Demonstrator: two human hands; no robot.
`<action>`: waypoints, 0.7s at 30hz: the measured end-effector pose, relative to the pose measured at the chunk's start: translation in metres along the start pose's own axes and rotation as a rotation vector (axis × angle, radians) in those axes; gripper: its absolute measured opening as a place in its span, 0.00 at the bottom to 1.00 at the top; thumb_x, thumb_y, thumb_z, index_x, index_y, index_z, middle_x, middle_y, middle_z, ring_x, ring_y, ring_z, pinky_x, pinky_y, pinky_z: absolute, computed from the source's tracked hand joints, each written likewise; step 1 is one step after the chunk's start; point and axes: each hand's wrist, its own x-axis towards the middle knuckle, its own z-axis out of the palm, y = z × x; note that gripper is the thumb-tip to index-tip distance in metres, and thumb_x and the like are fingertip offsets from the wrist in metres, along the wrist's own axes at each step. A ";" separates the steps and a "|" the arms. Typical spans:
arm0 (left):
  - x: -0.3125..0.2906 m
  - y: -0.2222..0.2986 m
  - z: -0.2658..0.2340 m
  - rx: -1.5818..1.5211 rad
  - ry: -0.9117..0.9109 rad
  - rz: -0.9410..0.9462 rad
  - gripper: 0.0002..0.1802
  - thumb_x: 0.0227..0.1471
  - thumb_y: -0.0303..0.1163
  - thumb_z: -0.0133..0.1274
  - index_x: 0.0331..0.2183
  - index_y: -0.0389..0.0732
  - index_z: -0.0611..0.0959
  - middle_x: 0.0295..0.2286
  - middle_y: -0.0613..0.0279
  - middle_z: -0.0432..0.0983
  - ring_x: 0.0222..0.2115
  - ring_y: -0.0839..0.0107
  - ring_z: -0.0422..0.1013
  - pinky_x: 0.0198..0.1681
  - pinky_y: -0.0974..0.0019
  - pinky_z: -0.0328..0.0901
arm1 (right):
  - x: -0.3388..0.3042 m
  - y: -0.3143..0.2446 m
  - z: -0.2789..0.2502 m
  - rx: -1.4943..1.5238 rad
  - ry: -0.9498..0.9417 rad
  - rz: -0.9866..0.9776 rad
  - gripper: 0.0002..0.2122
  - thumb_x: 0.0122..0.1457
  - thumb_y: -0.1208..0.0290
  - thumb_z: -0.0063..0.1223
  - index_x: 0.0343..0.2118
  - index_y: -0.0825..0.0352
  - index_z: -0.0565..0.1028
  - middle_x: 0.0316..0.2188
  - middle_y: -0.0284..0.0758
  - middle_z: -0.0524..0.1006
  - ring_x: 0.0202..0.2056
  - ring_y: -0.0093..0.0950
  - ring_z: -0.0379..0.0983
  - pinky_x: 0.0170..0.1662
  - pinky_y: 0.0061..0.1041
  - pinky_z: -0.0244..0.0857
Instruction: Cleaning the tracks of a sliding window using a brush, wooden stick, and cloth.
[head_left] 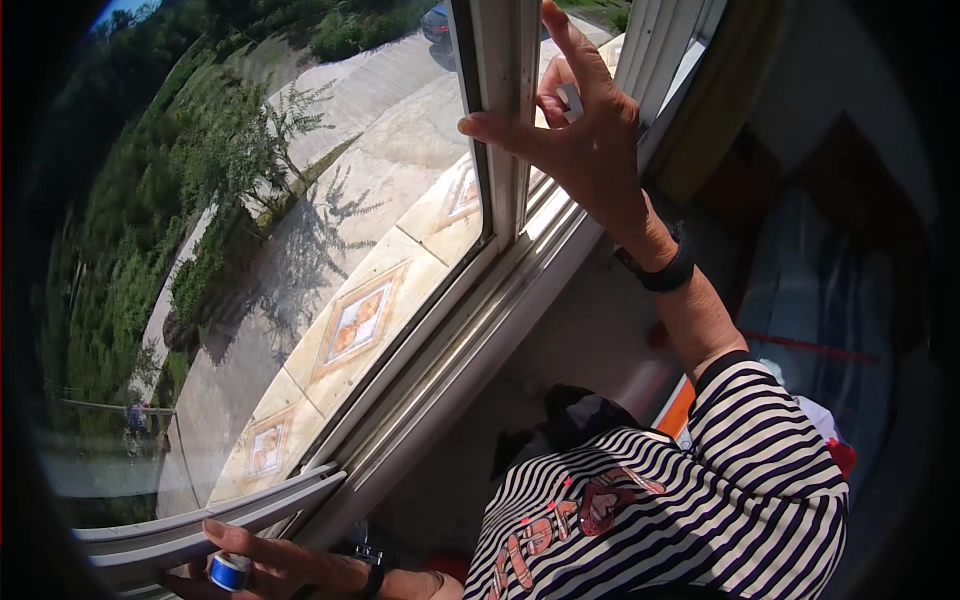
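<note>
Blue cylinder (230, 571) in left hand (268, 558), beside window frame (270, 505).

Strong sun falls on the pale paved yard (400, 110) outside, where a small tree (288, 130) throws its shadow (325, 232) over the ground. Thick greenery (110, 240) fills the left, and a dark car (437, 25) stands at the far edge. Cream patterned tiles (410, 262) run along the near side. In here it's dim: to the right lies bluish cloth (815, 285), crossed by a thin red strip (815, 346).
</note>
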 end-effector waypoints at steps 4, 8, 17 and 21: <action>-0.004 0.000 -0.005 -0.088 -0.054 -0.173 0.27 0.42 0.34 0.61 0.44 0.34 0.72 0.37 0.53 0.65 0.33 0.67 0.67 0.34 0.67 0.65 | 0.005 0.001 -0.008 0.161 -0.151 0.291 0.46 0.39 0.60 0.67 0.56 0.75 0.51 0.52 0.51 0.61 0.54 0.34 0.59 0.48 0.26 0.64; -0.003 -0.007 -0.005 0.049 -0.109 -0.041 0.29 0.46 0.38 0.54 0.48 0.35 0.69 0.39 0.49 0.66 0.34 0.62 0.67 0.30 0.67 0.68 | 0.010 0.014 -0.015 0.076 -0.071 0.314 0.45 0.38 0.61 0.68 0.57 0.72 0.53 0.39 0.38 0.68 0.28 0.16 0.63 0.26 0.11 0.60; -0.007 -0.009 0.001 -0.099 -0.065 -0.104 0.32 0.41 0.34 0.60 0.48 0.33 0.69 0.44 0.49 0.63 0.38 0.66 0.67 0.38 0.66 0.66 | 0.018 0.062 -0.043 -0.134 0.044 0.319 0.35 0.45 0.71 0.63 0.55 0.73 0.58 0.12 0.18 0.59 0.14 0.08 0.50 0.15 0.10 0.45; -0.005 -0.003 -0.002 -0.110 -0.067 -0.184 0.32 0.41 0.33 0.60 0.48 0.33 0.69 0.44 0.50 0.63 0.36 0.66 0.67 0.37 0.68 0.66 | 0.028 0.080 -0.049 -0.119 0.103 0.323 0.34 0.45 0.70 0.63 0.55 0.71 0.59 0.12 0.18 0.58 0.14 0.09 0.49 0.15 0.10 0.45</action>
